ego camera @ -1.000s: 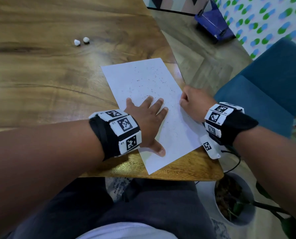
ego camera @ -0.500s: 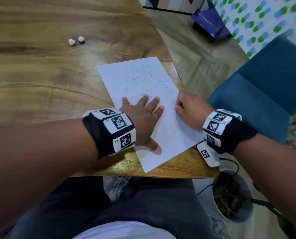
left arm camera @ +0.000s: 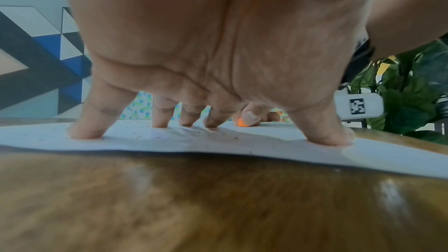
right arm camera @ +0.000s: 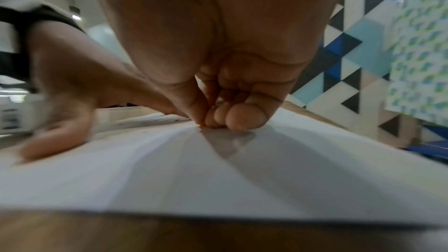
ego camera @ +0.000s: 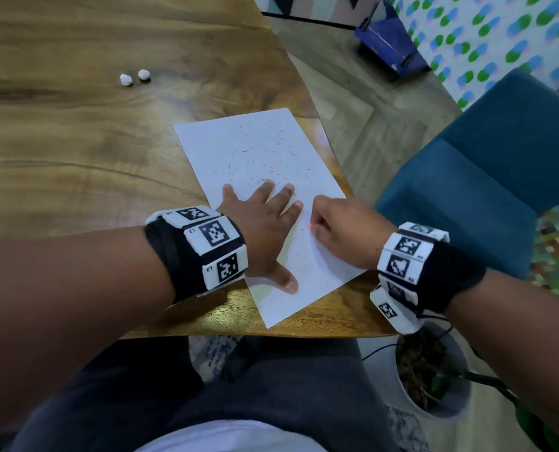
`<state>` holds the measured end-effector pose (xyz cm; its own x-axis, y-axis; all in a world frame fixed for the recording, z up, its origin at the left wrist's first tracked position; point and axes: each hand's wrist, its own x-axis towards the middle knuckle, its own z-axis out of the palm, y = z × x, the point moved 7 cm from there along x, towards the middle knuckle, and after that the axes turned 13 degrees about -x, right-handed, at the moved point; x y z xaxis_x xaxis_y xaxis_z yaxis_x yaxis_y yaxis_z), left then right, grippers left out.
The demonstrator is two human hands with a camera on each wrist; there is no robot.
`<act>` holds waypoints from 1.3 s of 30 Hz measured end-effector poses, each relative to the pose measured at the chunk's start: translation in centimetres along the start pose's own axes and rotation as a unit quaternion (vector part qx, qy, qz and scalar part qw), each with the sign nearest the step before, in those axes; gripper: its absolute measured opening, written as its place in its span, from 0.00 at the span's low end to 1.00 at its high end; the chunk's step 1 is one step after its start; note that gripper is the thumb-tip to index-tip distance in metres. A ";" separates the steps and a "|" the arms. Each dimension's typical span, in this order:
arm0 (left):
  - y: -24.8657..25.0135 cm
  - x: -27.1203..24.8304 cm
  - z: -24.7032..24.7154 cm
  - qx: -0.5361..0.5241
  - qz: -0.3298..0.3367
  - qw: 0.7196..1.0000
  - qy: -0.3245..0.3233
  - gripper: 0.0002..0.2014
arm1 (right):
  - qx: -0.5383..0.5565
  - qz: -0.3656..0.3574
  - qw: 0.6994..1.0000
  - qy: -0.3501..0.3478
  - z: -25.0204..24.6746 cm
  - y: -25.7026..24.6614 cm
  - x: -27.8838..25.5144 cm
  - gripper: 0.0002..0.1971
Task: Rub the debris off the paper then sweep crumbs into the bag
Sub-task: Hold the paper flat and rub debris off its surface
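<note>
My right hand (ego camera: 343, 236) pinches a small orange eraser (left arm camera: 242, 122), mostly hidden by my fingers, against the speckled paper (ego camera: 271, 151), while my left hand (ego camera: 265, 230) presses it flat, fingers spread, on the wooden table (ego camera: 76, 141).

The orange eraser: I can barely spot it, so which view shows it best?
The left wrist view: the orange eraser peeks out under the right hand's thumb on the paper. The head and right wrist views show only an orange speck.
</note>
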<state>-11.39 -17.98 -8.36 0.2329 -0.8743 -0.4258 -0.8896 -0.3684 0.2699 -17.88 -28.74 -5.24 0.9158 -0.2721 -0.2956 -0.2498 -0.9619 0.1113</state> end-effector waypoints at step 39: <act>-2.7 0.1 -2.4 0.041 0.001 0.999 -0.026 0.69 | 0.010 -0.023 1.000 0.003 -1.9 -2.0 2.1 0.04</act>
<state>-8.00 -17.78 -7.08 0.2117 -0.8572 -0.4695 -0.9198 -0.3371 0.2006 -14.84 -27.38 -4.24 0.9279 -0.2283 -0.2947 -0.2144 -0.9735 0.0792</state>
